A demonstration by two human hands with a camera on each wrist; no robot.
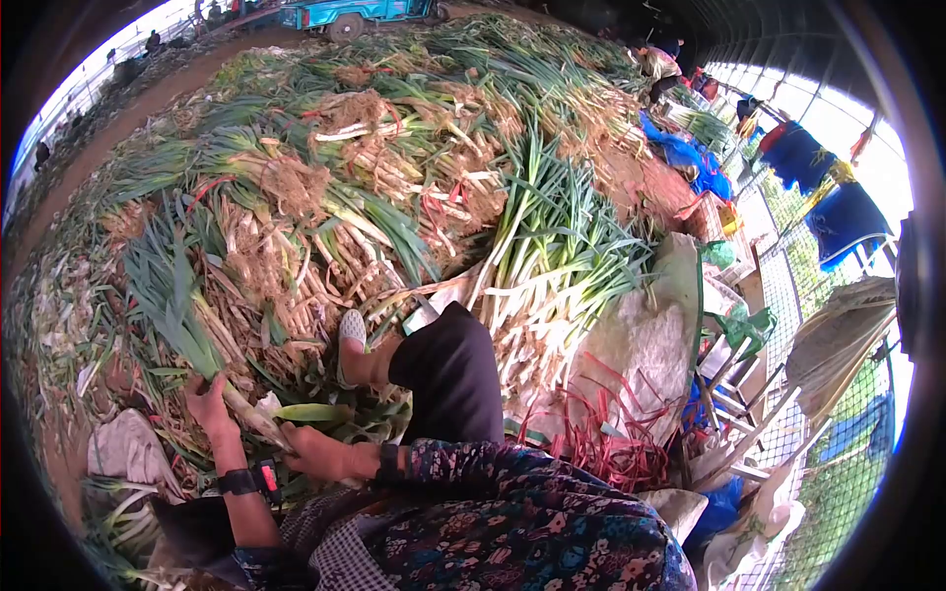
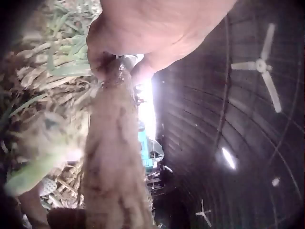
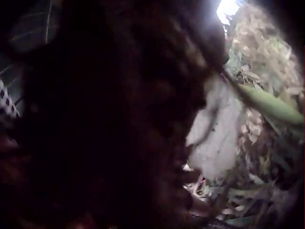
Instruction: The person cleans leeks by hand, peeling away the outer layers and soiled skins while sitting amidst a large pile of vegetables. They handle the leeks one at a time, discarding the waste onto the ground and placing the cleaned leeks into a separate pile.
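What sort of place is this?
Probably a covered shed or tunnel for handling produce: heaps of what look like leeks cover the ground, a blue vehicle stands beyond them, and fans hang under a dark, ribbed roof.

A farm produce shed: heaped leeks (image 1: 325, 187), arched roof (image 2: 200, 109), ceiling fan (image 2: 260, 66), blue truck (image 1: 345, 13).

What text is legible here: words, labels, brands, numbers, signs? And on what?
None readable in any view.
Blue truck: too small to make out any lettering.
Left wrist device: too small and blurred to read any marking.
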